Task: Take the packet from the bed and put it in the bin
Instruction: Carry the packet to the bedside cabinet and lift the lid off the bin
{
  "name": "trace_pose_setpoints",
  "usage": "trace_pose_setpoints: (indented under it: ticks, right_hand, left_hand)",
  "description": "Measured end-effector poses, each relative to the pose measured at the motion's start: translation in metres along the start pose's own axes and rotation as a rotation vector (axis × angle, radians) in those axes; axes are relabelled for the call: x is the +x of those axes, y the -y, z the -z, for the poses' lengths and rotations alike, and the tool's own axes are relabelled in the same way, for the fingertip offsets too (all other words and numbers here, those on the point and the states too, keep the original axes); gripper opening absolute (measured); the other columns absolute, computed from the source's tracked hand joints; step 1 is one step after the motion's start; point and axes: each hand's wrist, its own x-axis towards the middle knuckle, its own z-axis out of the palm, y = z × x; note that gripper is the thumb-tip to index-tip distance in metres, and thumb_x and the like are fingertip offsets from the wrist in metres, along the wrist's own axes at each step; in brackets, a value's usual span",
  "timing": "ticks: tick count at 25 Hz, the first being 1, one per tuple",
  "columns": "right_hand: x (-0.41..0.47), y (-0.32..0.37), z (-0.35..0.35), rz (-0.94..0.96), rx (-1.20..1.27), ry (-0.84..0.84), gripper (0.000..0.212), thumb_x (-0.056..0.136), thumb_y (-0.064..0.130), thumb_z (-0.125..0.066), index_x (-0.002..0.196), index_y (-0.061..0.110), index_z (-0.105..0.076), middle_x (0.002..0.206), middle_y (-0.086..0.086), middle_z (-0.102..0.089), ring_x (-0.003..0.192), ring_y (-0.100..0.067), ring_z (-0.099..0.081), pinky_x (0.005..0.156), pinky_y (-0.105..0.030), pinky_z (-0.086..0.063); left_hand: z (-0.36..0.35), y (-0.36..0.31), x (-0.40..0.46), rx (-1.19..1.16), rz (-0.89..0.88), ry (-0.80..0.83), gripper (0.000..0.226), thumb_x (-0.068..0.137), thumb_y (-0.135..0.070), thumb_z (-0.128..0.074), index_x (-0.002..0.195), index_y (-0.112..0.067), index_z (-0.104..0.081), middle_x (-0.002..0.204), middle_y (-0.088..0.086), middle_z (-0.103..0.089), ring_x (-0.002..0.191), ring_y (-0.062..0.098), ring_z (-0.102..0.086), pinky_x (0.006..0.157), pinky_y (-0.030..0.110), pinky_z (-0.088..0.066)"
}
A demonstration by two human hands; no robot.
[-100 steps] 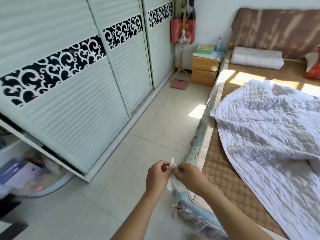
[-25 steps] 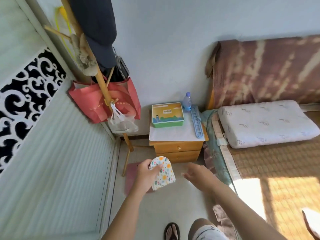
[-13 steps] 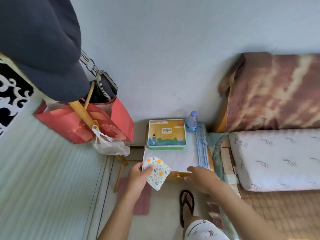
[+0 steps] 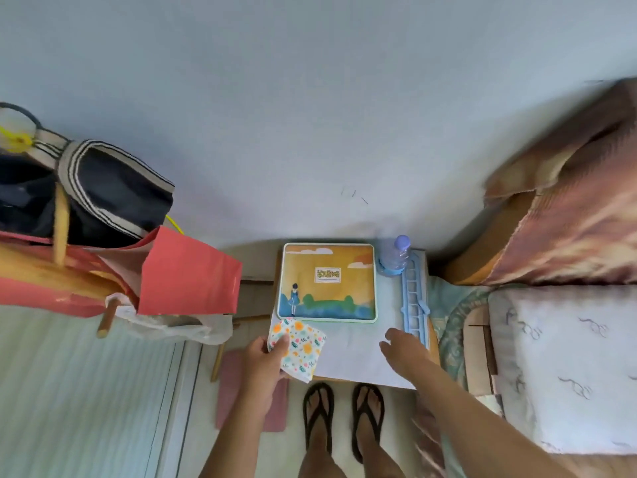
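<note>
The person now stands right in front of the nightstand (image 4: 358, 360), closer than half a second ago, and both feet in black sandals (image 4: 319, 419) show below it. The left hand (image 4: 265, 357) has carried the packet (image 4: 300, 343) forward, so the packet is now over the front left corner of the nightstand, just before the tin box (image 4: 327, 282). The right hand (image 4: 403, 350) has moved onto the nightstand top too, near its right side; its fingers are loose and it grasps nothing.

The packet is small, flat and white, with orange and yellow flowers and green leaves printed on it. The left hand grips it at its left edge, thumb on top.

The tin box lies closed at the back of the nightstand, so I cannot tell what is in it. A water bottle (image 4: 394, 255) stands at the back right corner. Left of the nightstand, a red paper bag (image 4: 186, 274) and a dark bag (image 4: 103, 198) hang; their contents are hidden.
</note>
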Motion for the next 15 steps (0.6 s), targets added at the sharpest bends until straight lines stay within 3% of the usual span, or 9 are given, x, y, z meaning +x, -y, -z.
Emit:
trace_pose_setpoints:
  ticks: [5,11,13,15]
  right_hand:
    - [0.080,0.015,-0.016,-0.182,0.213,-0.122,0.031,0.097,0.021,-0.040,0.120,0.004,-0.051,0.126,-0.016,-0.057,0.115,-0.033,-0.054,0.089,-0.036,-0.045]
    - [0.137,0.031,-0.037,-0.266,0.433,-0.290,0.025,0.092,0.014,-0.046,0.107,-0.002,-0.058,0.112,-0.022,-0.061,0.101,-0.037,-0.058,0.080,-0.040,-0.049]
    - [0.143,0.027,-0.040,-0.299,0.501,-0.374,0.024,0.092,0.013,-0.049,0.107,0.000,-0.062,0.110,-0.021,-0.064,0.098,-0.037,-0.060,0.070,-0.034,-0.046]
    - [0.149,0.024,-0.043,-0.310,0.511,-0.430,0.023,0.091,0.007,-0.048,0.102,0.000,-0.067,0.104,-0.021,-0.068,0.088,-0.036,-0.061,0.064,-0.031,-0.042]
  left_hand:
    - [-0.011,0.023,0.070,0.046,0.029,-0.060,0.013,0.087,-0.015,-0.064,0.076,-0.019,-0.061,0.079,0.000,-0.067,0.072,0.012,-0.064,0.062,0.029,-0.053]
    - [-0.009,0.047,0.126,0.030,0.053,-0.094,0.011,0.087,-0.023,-0.065,0.076,-0.023,-0.062,0.079,-0.005,-0.068,0.075,0.009,-0.064,0.056,0.022,-0.050]
    - [-0.014,0.047,0.142,0.039,0.030,-0.065,0.008,0.087,-0.027,-0.064,0.084,-0.020,-0.064,0.084,-0.002,-0.069,0.079,0.013,-0.065,0.057,0.020,-0.048]
    - [-0.024,0.045,0.160,0.015,0.009,-0.026,0.020,0.089,-0.028,-0.062,0.102,-0.013,-0.061,0.098,0.005,-0.068,0.090,0.020,-0.064,0.062,0.021,-0.048]
